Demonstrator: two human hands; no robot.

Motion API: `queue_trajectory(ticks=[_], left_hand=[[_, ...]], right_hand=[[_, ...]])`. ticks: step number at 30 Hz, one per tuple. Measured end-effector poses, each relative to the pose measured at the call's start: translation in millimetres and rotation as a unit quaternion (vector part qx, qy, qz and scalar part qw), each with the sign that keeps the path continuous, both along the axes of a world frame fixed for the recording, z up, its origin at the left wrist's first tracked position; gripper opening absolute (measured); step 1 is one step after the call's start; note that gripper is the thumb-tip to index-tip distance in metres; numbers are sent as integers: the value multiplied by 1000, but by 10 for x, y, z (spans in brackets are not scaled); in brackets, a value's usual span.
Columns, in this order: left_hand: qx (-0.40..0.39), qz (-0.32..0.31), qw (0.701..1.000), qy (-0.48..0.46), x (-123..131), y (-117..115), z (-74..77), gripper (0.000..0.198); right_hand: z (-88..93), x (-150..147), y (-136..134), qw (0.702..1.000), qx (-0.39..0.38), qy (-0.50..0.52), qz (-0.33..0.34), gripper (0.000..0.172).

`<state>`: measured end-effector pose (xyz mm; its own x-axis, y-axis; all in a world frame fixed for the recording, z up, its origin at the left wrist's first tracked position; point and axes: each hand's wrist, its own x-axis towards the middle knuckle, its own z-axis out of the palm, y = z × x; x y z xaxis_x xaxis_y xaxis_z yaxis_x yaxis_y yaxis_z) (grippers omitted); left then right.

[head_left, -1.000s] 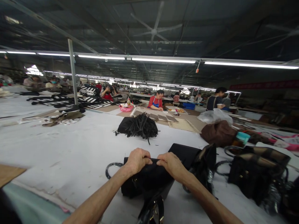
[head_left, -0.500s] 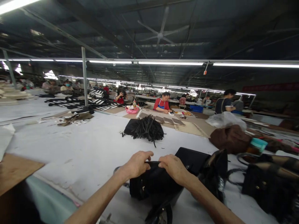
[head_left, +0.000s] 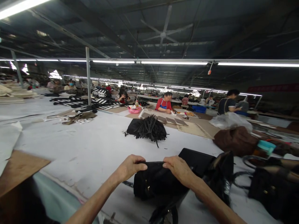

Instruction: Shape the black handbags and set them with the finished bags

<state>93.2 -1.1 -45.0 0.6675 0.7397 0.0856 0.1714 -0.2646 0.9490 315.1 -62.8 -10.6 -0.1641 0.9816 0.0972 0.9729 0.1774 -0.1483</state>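
A black handbag (head_left: 158, 182) with small gold-coloured metal fittings lies tilted on the white table in front of me. My left hand (head_left: 130, 168) pinches the left end of its upper edge between thumb and fingers. Farther right on that same edge, my right hand (head_left: 178, 169) grips with fingertips and thumb. A short stretch of the edge shows between the two hands. Below the bag hangs a dark handle or strap (head_left: 174, 214). Close behind my right hand is another black bag (head_left: 193, 158).
A heap of black strips (head_left: 151, 129) lies farther back on the white table (head_left: 93, 146). To the right are more black bags (head_left: 268, 189), a brown bundle (head_left: 235, 141) and a teal-lidded container (head_left: 266, 146). A co-worker in red (head_left: 164, 104) sits across the table.
My left hand has shifted slightly left along the bag's edge, and its fingers have closed in on the corner. The whole view has swung a little left.
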Motion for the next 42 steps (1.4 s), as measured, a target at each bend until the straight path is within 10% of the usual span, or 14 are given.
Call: queue_trajectory(ticks=[13, 24, 34, 42], left_hand=[[118, 53, 989, 72, 70, -13, -77, 29], [214, 62, 967, 125, 156, -187, -13, 33], [154, 0, 986, 61, 51, -141, -6, 36], [89, -16, 996, 28, -17, -245, 40, 16]], right_hand=[[-5, 107, 20, 1000, -15, 10, 21, 27], [86, -523, 105, 987, -5, -128, 96, 23], [120, 245, -123, 996, -23, -73, 52, 31], [296, -202, -172, 998, 1, -58, 29, 28]])
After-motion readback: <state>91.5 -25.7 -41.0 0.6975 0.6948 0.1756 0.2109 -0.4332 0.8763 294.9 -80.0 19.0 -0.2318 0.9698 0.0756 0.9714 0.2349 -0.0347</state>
